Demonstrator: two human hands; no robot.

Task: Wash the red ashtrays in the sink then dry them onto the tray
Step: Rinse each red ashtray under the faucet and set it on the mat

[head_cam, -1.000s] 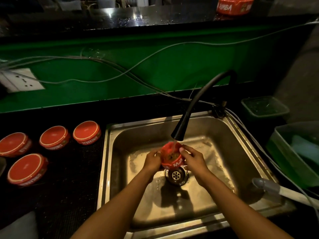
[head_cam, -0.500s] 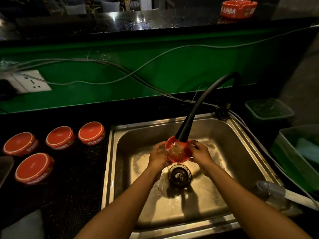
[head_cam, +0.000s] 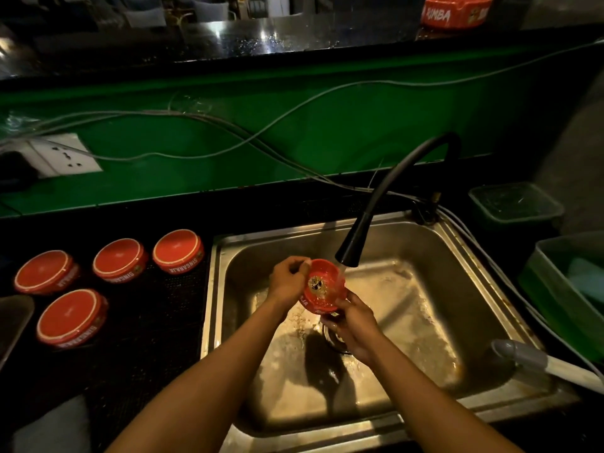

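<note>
1. On the dark worktop (head_cam: pixel 137 338) at the far left, four red ashtrays (head_cam: pixel 119 260) sit upside down on a mat; I judge these washed and left draining, though whether that mat is the tray I cannot tell.
2. A pale cloth (head_cam: pixel 52 426) shows at the bottom left corner, cut off by the frame.
3. In the sink (head_cam: pixel 434 322), the left hand (head_cam: pixel 287 282) has its grip closed on the upper left rim of the ashtray in hand (head_cam: pixel 323 286), thumb and fingers pinching it.
4. That ashtray is held tilted over the drain, its bowl facing up under the black tap (head_cam: pixel 349 253); water runs into it and dark residue sits at its centre, so I take this one as mid-wash.
5. The right hand (head_cam: pixel 351 325) grasps the lower edge from below, fingers curled round it.
6. The drain is mostly hidden under the right hand.
7. One more ashtray, the rectangular one (head_cam: pixel 456 11), waits on the back ledge, top right, apparently unwashed.
8. Green tubs (head_cam: pixel 555 289) at the right are dim; their contents are hard to make out.
</note>
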